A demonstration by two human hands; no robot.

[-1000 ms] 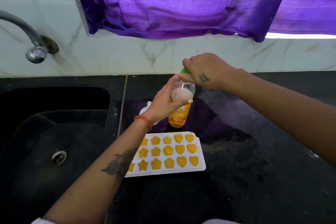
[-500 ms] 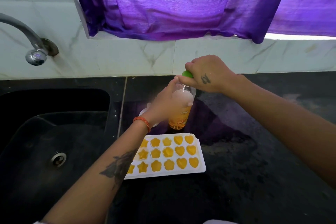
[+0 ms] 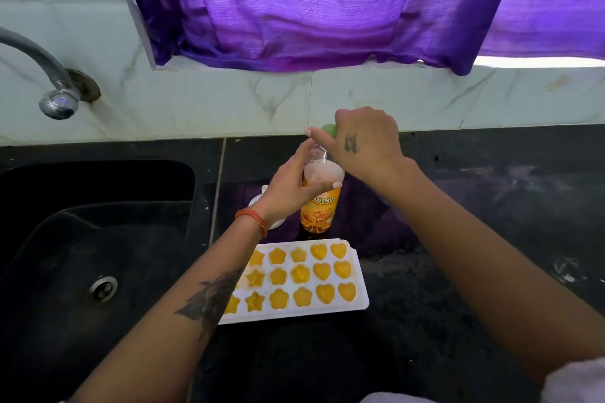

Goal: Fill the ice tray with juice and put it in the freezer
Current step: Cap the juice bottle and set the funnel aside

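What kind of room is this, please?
Most likely a home kitchen: a black sink with a wall tap, a dark stone counter, and a juice-filled ice tray on it.

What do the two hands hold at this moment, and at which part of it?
Both hold the juice bottle. The left hand grips its upper body, just above the label; the right hand pinches the green cap on top.

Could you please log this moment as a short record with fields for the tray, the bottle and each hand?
tray: white ice tray on the black counter, visible cells filled with orange juice
bottle: juice bottle upright behind the tray, partly full
cap: green cap at the bottle's top
left hand: left hand grips the bottle's upper body
right hand: right hand closed on the cap
sink: black sink left of the tray
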